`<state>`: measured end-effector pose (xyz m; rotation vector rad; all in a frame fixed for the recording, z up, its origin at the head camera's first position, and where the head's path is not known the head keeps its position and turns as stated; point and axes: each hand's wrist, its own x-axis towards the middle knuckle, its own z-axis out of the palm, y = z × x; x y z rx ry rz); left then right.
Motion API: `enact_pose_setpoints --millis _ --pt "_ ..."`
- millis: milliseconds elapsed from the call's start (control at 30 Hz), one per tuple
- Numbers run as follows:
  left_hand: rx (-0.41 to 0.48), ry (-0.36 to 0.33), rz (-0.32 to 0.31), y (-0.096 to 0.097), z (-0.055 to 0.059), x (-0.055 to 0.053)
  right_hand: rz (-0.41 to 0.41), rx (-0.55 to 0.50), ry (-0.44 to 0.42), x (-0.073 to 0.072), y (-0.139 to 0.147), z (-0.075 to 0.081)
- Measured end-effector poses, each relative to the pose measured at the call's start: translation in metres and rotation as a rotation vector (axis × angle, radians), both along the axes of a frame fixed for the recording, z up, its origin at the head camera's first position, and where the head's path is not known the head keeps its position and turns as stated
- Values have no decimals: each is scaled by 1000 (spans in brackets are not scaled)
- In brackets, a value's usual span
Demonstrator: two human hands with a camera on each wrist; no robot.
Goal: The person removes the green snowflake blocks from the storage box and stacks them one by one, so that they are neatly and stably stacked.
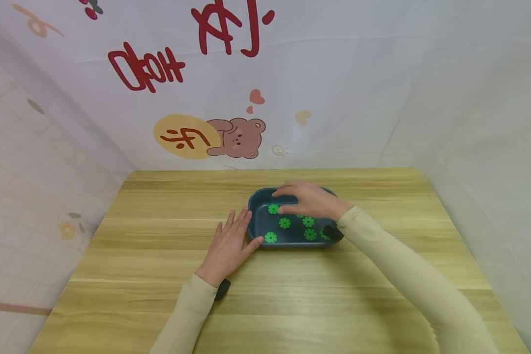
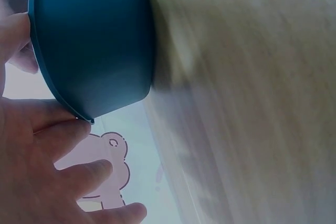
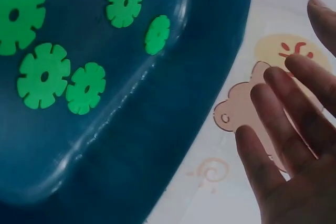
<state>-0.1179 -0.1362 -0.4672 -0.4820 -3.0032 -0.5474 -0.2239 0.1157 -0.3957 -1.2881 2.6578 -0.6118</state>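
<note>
A dark teal oblong basin [image 1: 297, 245] rests on the wooden table with several green notched plastic discs [image 1: 284, 226] lying flat inside. My left hand [image 1: 228, 247] is at the basin's left end, fingers spread. In the left wrist view its thumb and a finger touch the rim of the basin [image 2: 94, 40]. My right hand [image 1: 310, 200] hovers over the back of the basin, its fingers loosely bent and apart. From the right wrist, that hand [image 3: 299, 166] shows nothing in its fingers, and the discs [image 3: 31, 85] lie below it. The right hand covers part of the discs.
The wooden table [image 1: 159, 216] extends on both sides of the basin. A white cloth backdrop [image 1: 336, 88] with a printed bear [image 1: 241, 137] and red characters rises behind its far edge. Pale cloth also hangs at the left and right.
</note>
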Motion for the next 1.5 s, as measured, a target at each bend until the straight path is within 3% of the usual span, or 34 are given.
enact_pose_setpoints --millis 300,633,1200,1500 --pt "-8 -4 4 0 0 0 64 34 -71 -16 -11 -23" --pt "10 2 5 0 -1 1 20 54 -173 -22 -17 -43" --pt "8 -1 9 0 -1 2 -11 93 -206 -27 -23 -65" --pt "18 5 8 0 -1 2 25 120 -152 -28 -26 -69"
